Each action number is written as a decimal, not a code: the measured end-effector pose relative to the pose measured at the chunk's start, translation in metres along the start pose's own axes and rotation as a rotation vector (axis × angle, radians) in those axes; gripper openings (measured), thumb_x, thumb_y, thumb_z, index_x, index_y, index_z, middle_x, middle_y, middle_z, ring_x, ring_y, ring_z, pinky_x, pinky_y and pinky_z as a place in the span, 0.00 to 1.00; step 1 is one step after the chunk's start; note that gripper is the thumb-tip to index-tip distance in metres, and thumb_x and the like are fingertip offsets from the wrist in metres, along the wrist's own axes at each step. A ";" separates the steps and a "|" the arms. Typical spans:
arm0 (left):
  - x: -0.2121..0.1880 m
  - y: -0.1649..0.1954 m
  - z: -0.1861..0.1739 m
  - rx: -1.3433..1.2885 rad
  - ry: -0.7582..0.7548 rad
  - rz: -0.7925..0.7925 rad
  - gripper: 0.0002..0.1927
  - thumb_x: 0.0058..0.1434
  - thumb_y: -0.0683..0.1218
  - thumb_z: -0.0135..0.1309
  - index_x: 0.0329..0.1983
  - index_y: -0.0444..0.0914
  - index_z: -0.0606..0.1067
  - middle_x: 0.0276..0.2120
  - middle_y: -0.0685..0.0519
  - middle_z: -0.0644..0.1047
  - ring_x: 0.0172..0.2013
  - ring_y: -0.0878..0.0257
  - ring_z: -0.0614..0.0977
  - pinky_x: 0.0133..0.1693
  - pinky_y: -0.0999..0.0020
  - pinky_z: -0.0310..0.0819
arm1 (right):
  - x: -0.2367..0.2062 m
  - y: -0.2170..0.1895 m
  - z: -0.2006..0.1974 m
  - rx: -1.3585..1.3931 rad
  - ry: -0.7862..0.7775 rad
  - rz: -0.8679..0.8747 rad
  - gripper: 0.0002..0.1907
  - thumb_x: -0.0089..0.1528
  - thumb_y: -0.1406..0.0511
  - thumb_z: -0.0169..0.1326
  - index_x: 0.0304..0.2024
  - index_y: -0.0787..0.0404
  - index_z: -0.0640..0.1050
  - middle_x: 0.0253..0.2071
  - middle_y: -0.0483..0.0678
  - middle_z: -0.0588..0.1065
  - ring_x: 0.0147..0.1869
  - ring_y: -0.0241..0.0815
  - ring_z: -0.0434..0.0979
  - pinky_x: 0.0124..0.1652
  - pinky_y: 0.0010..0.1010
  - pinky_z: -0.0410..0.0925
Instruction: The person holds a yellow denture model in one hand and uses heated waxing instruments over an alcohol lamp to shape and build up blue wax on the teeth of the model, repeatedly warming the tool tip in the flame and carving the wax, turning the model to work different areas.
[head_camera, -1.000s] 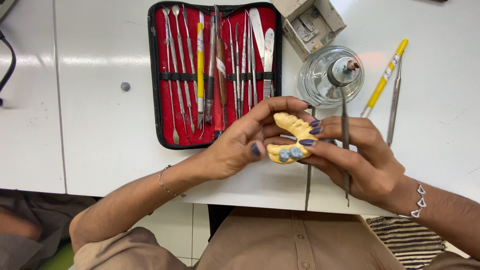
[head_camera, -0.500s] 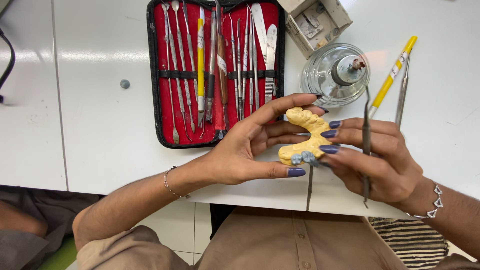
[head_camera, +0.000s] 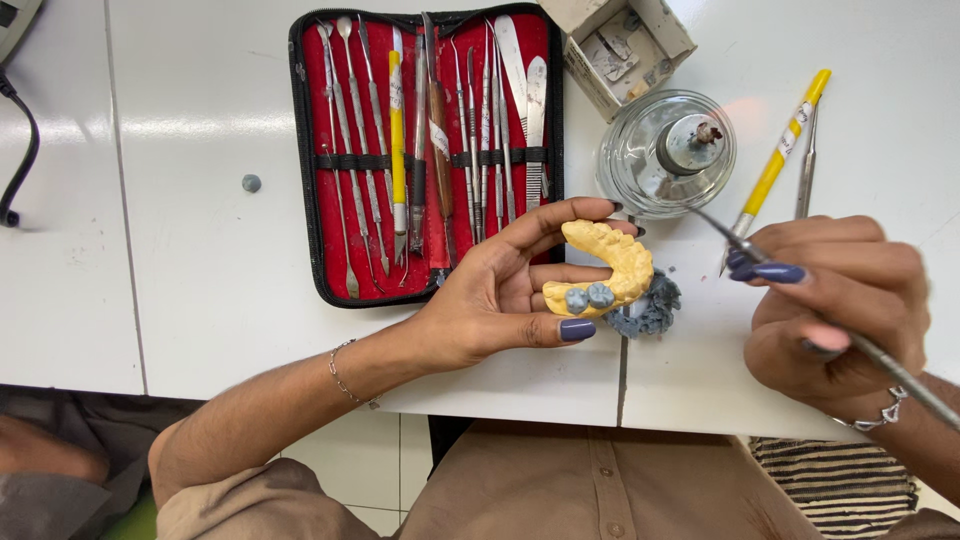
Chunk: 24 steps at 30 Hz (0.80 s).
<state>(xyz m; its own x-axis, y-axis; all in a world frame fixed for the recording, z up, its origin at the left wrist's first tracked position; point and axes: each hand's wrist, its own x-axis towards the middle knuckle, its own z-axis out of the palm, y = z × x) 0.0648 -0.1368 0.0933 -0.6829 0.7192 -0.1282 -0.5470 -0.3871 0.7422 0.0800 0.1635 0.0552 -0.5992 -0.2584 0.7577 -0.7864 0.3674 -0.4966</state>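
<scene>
Head view, looking down on a white tabletop (head_camera: 200, 200). The left hand (head_camera: 500, 295) cradles a yellow horseshoe-shaped dental cast (head_camera: 612, 262) between thumb and fingertips, its grip closed lightly about the arch, which is raised just above the tabletop edge. Two grey wax teeth (head_camera: 588, 297) sit on the near end of the cast, beside the thumb. The right hand (head_camera: 835, 315) is closed in a pen-like grip on a slender metal carving instrument (head_camera: 790, 295), whose tip points up and left toward a glass spirit lamp (head_camera: 665, 150); tip and cast are apart. Grey wax shavings (head_camera: 650, 308) lie on the tabletop just behind the cast.

Above the left hand lies an open red-lined instrument case (head_camera: 425, 150) with steel tools held under elastic bands. A small open cardboard box (head_camera: 620, 45) stands beside the lamp; a yellow-handled tool (head_camera: 780, 160) and a steel probe (head_camera: 805, 165) lie to the lamp's right.

Judged step: a pause in carving the wax teeth, the cast turned for inspection with the instrument drawn aside. Further shaping would call for the tip to be brought back down to the grey wax with the cast held steady.
</scene>
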 end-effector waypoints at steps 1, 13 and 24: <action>-0.001 0.001 0.000 -0.006 -0.010 0.011 0.46 0.62 0.32 0.60 0.80 0.35 0.51 0.74 0.42 0.60 0.71 0.50 0.71 0.73 0.58 0.71 | 0.000 0.004 0.005 0.047 0.112 -0.003 0.13 0.74 0.58 0.41 0.52 0.60 0.68 0.40 0.55 0.69 0.42 0.43 0.79 0.36 0.29 0.76; -0.001 0.010 0.004 -0.070 0.007 -0.025 0.44 0.62 0.27 0.54 0.78 0.36 0.49 0.77 0.44 0.54 0.68 0.40 0.72 0.68 0.55 0.75 | -0.006 0.008 0.015 0.429 0.330 0.511 0.11 0.77 0.59 0.41 0.52 0.60 0.68 0.39 0.54 0.68 0.38 0.38 0.74 0.35 0.27 0.75; -0.003 0.002 0.007 -0.101 -0.002 -0.002 0.36 0.72 0.41 0.58 0.74 0.36 0.51 0.76 0.44 0.57 0.67 0.42 0.74 0.65 0.53 0.79 | 0.000 0.001 0.003 0.505 0.261 0.586 0.11 0.78 0.59 0.41 0.51 0.59 0.68 0.38 0.53 0.67 0.37 0.38 0.73 0.35 0.26 0.74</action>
<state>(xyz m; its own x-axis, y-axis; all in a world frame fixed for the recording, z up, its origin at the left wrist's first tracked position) 0.0694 -0.1360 0.0997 -0.6807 0.7213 -0.1283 -0.5945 -0.4415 0.6720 0.0789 0.1617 0.0534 -0.9289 0.0898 0.3591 -0.3664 -0.0844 -0.9266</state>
